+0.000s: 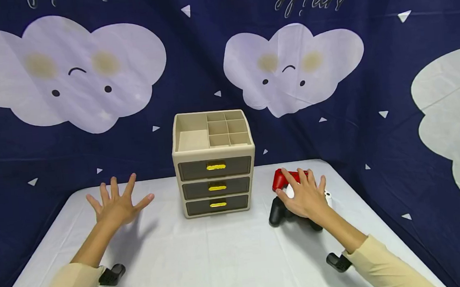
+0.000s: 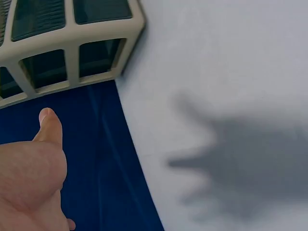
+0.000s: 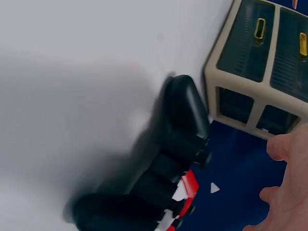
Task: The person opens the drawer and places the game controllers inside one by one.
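My left hand (image 1: 116, 209) hovers over the left side of the table with its fingers spread and nothing in it; its shadow falls on the white cloth. On the right, my right hand (image 1: 306, 198) is over a cluster of game controllers, fingers apart and slightly bent. The black controller (image 3: 185, 106) lies nearest the front. Behind it are a white controller (image 1: 328, 196), mostly hidden by the hand, and a red controller (image 1: 279, 180) farthest back. Between the hands stands a beige drawer organizer (image 1: 217, 181) with three grey drawers, all closed, with yellow handles.
The organizer's top has one large and several small compartments (image 1: 228, 127). A white cloth covers the table (image 1: 207, 264). Behind and beside it hangs a dark blue curtain (image 1: 197, 46) printed with clouds. Each wrist wears a small black camera, such as the left one (image 1: 112, 275).
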The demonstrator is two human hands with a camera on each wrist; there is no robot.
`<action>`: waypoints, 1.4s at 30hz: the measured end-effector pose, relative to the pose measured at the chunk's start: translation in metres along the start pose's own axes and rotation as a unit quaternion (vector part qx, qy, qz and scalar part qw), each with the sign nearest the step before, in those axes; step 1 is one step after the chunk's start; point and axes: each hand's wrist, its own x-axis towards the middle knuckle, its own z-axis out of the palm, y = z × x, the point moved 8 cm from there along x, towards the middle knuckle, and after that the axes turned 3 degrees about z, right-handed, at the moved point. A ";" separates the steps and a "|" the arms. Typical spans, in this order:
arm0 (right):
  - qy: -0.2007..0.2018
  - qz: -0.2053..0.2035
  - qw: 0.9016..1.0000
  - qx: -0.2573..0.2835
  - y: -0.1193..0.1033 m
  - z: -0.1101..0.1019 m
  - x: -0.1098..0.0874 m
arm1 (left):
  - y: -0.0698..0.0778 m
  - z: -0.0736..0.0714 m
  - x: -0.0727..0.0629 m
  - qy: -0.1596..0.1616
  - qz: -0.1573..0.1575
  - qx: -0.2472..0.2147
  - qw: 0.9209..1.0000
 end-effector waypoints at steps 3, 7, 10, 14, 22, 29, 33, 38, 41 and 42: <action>0.008 -0.007 1.000 0.002 -0.006 -0.006 0.002 | 0.004 -0.007 0.003 -0.011 -0.001 -0.003 1.000; 0.008 -0.015 1.000 -0.002 -0.014 -0.011 0.005 | 0.013 -0.015 0.004 -0.029 0.001 -0.002 1.000; 0.003 -0.020 1.000 -0.001 -0.021 -0.014 0.006 | 0.020 -0.023 0.006 -0.033 0.011 -0.003 0.999; -0.001 -0.028 1.000 0.008 -0.032 -0.022 0.008 | 0.032 -0.035 0.009 -0.042 0.035 -0.017 0.998; 0.009 -0.059 0.997 0.038 -0.054 -0.040 0.006 | 0.061 -0.058 0.012 -0.050 0.101 -0.045 0.993; 0.032 -0.085 0.992 0.085 -0.067 -0.058 0.006 | 0.096 -0.072 0.011 -0.074 0.153 -0.149 0.974; 0.035 -0.082 0.990 0.112 -0.071 -0.064 0.006 | 0.112 -0.077 0.014 -0.077 0.174 -0.185 0.964; 0.034 -0.078 0.982 0.167 -0.076 -0.071 0.006 | 0.126 -0.082 0.019 -0.077 0.174 -0.222 0.956; 0.035 -0.083 0.975 0.203 -0.080 -0.075 0.006 | 0.131 -0.084 0.023 -0.079 0.165 -0.243 0.953; 0.033 -0.084 0.973 0.213 -0.081 -0.076 0.006 | 0.132 -0.084 0.024 -0.081 0.163 -0.249 0.951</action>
